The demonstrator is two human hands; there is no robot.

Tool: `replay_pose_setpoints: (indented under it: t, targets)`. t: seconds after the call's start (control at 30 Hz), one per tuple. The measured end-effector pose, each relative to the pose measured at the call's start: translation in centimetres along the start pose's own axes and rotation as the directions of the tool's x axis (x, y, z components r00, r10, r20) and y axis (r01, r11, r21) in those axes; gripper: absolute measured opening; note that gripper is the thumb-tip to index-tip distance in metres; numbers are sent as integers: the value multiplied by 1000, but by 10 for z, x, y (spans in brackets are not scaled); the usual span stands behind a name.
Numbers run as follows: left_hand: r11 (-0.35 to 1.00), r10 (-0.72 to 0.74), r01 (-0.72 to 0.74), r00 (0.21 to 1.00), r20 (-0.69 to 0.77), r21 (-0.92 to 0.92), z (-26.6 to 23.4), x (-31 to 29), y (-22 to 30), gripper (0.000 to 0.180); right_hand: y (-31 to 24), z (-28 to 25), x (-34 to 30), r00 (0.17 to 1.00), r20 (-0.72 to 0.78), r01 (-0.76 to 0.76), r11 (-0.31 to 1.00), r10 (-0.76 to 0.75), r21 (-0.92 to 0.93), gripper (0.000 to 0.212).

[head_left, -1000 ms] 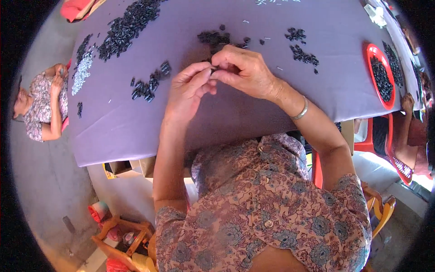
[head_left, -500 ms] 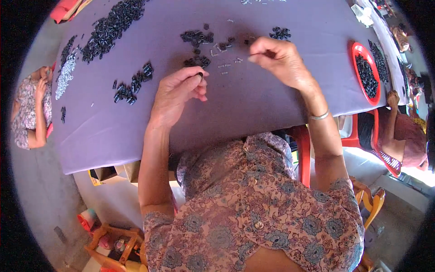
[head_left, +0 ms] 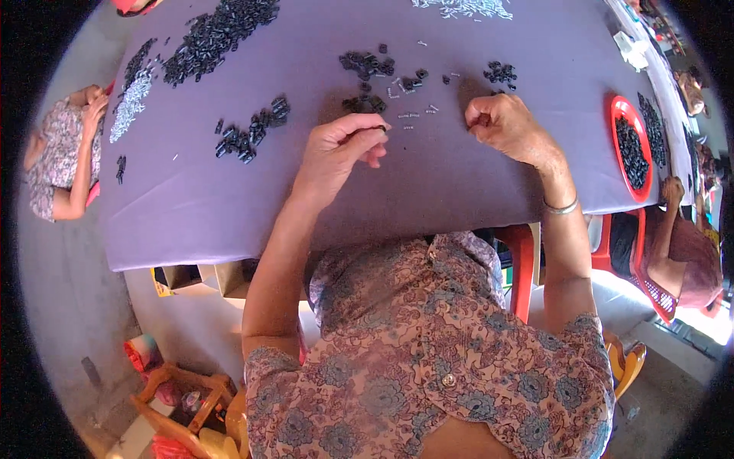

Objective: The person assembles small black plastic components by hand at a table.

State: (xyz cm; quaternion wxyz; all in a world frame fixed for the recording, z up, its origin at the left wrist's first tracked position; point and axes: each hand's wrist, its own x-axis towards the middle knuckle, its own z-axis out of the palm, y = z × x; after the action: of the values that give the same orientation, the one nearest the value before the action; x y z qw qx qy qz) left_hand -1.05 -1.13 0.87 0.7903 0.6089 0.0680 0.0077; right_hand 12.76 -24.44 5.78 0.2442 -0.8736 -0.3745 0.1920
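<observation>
My left hand (head_left: pixel 340 158) is above the purple-covered table (head_left: pixel 413 187), its thumb and forefinger pinched on a small black plastic part (head_left: pixel 380 128), mostly hidden by the fingers. To the right, my right hand (head_left: pixel 511 128) is closed with fingertips curled inward; whatever it may hold is hidden. Between and beyond the hands lie several small metal springs (head_left: pixel 409 115). Loose black parts form a small heap (head_left: pixel 363 63) past my left hand, with more black pieces (head_left: pixel 363 103) just beyond its fingertips. A cluster of black rings (head_left: pixel 501 73) lies beyond my right hand.
Black tubular parts (head_left: pixel 252 130) lie left, with a large black pile (head_left: pixel 222 38) and silvery pieces (head_left: pixel 131 107) farther off. More silvery pieces (head_left: pixel 462 8) lie at the far side. A red tray (head_left: pixel 648 172) of black parts stands right. People sit at left (head_left: pixel 73 157) and right (head_left: pixel 680 237).
The whole view has shifted, so the table's things appear farther right. My right hand has come slightly nearer to me, its fingers more curled. The left hand keeps its pinch.
</observation>
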Motion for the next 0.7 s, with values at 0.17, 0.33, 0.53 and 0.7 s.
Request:
replay_pose_setpoints:
  t: [0.17,0.33,0.53,0.7]
  targets:
    - [1000,10,-10,1000,-6,6,-1,0,-3,15,-16,5,-1,998,-5,60,978,-63,-200,11]
    - [999,43,-43,999,6,0,-2,0,-4,15,-14,16,4,977,-175,106,991,-120,-88,11]
    - [998,65,-65,998,-11,1,1,2,-4,15,-34,37,24,962,-234,254,766,-138,591,15]
    - [996,93,-93,995,-44,3,0,2,-8,16,-58,58,35,964,-234,256,668,-125,699,9]
